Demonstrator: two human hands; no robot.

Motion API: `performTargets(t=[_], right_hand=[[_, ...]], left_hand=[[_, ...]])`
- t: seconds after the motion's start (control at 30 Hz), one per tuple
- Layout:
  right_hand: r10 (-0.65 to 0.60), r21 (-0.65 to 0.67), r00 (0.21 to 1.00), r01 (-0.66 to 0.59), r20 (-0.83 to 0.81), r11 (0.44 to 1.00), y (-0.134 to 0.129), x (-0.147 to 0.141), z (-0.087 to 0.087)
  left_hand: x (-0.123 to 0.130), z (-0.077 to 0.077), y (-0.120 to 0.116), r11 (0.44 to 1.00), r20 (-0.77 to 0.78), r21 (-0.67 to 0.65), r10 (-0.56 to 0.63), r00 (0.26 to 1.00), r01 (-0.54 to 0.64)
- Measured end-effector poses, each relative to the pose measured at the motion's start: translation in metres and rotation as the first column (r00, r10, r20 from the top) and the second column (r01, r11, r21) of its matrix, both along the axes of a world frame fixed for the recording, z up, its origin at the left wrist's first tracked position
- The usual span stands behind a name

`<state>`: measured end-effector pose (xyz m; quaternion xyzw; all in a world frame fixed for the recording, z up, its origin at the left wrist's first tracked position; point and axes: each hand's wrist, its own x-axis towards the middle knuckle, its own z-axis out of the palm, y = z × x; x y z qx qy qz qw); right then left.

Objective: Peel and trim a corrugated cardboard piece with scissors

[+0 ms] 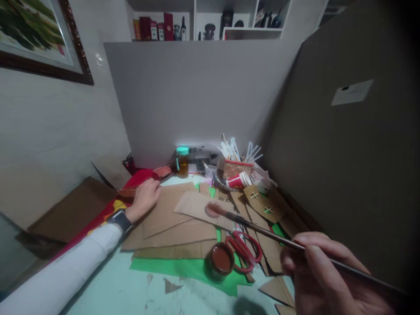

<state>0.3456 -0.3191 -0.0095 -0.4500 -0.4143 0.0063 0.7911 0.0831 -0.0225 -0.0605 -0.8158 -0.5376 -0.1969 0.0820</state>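
Note:
My right hand [323, 267] at the lower right pinches a long dark paintbrush [262, 231]. The brush's brownish tip lies over a round brown patch [213, 209] on a pale cardboard piece [193, 205]. My left hand [144, 199], with a watch on the wrist, rests at the left edge of the stacked cardboard sheets [170, 225], near a red cloth [139, 177]; its fingertips are too unclear to tell what they touch. A small dark cup of brown paint [221, 259] stands on green paper [183, 267]. Beside the cup lie red-handled scissors [243, 251].
Toward the back stand a bottle with a turquoise cap [183, 162] and a box of white strips [238, 167]. A red paper cup [239, 180] lies on its side. Cardboard scraps [277, 291] lie at the front right. Grey panels [203, 96] rise behind and at right.

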Motion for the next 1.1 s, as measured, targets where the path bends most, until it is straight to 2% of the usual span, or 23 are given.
performTargets(t=[0.07,0.17,0.33,0.47,0.53,0.57,0.63,0.7,0.77,0.8,0.83,0.9,0.97,1.03,1.1], right_hand=[[0.08,0.023,0.993,-0.079,-0.088,0.997,-0.001,0.006,0.001],[0.177,0.018,0.979,-0.176,-0.104,0.984,-0.002,0.011,0.004],[0.153,0.071,0.962,-0.14,-0.226,0.988,-0.004,0.004,0.011],[0.118,0.12,0.96,-0.09,-0.253,0.989,-0.005,-0.004,0.016],[0.092,0.136,0.984,-0.071,-0.151,0.988,-0.007,-0.008,0.015],[0.068,0.14,0.995,-0.058,-0.068,0.989,-0.009,-0.01,0.013],[0.0,0.118,0.986,-0.02,0.167,0.993,-0.015,-0.016,0.009],[-0.094,0.064,0.901,0.073,0.423,0.995,-0.022,-0.025,0.005],[-0.132,0.03,0.744,0.148,0.655,0.988,-0.029,-0.036,0.003],[-0.13,0.025,0.652,0.167,0.747,0.986,-0.031,-0.041,0.002],[-0.108,0.018,0.558,0.164,0.823,0.986,-0.031,-0.047,0.001],[-0.055,0.015,0.374,0.109,0.926,0.994,-0.028,-0.056,-0.002],[-0.079,0.075,0.279,0.026,0.957,0.997,-0.023,-0.063,-0.007],[-0.143,0.159,0.271,-0.038,0.952,0.987,-0.019,-0.071,-0.014],[-0.134,0.149,0.285,-0.03,0.949,0.988,-0.018,-0.077,-0.022]], left_hand=[[0.0,0.001,-0.001,1.0,0.022,-0.005,0.0,1.0,0.0],[0.0,0.005,-0.006,1.0,0.08,-0.016,-0.003,0.997,0.004],[0.002,0.019,-0.019,0.998,0.273,-0.059,-0.003,0.962,0.02],[0.008,0.032,-0.042,0.981,0.504,-0.165,-0.003,0.864,0.099],[0.014,0.037,-0.066,0.944,0.623,-0.26,0.001,0.782,0.205],[0.019,0.039,-0.082,0.903,0.675,-0.321,0.006,0.738,0.286],[0.03,0.044,-0.12,0.775,0.766,-0.436,0.053,0.641,0.458],[0.042,0.05,-0.163,0.6,0.825,-0.511,0.142,0.546,0.615],[0.052,0.056,-0.203,0.439,0.855,-0.518,0.245,0.457,0.734],[0.055,0.059,-0.219,0.372,0.854,-0.515,0.302,0.424,0.773],[0.057,0.061,-0.231,0.34,0.849,-0.504,0.361,0.385,0.794],[0.056,0.063,-0.248,0.299,0.81,-0.497,0.496,0.312,0.815],[0.051,0.061,-0.254,0.291,0.761,-0.504,0.596,0.258,0.813],[0.044,0.056,-0.255,0.306,0.727,-0.523,0.647,0.23,0.795],[0.038,0.05,-0.253,0.326,0.706,-0.546,0.675,0.215,0.772]])
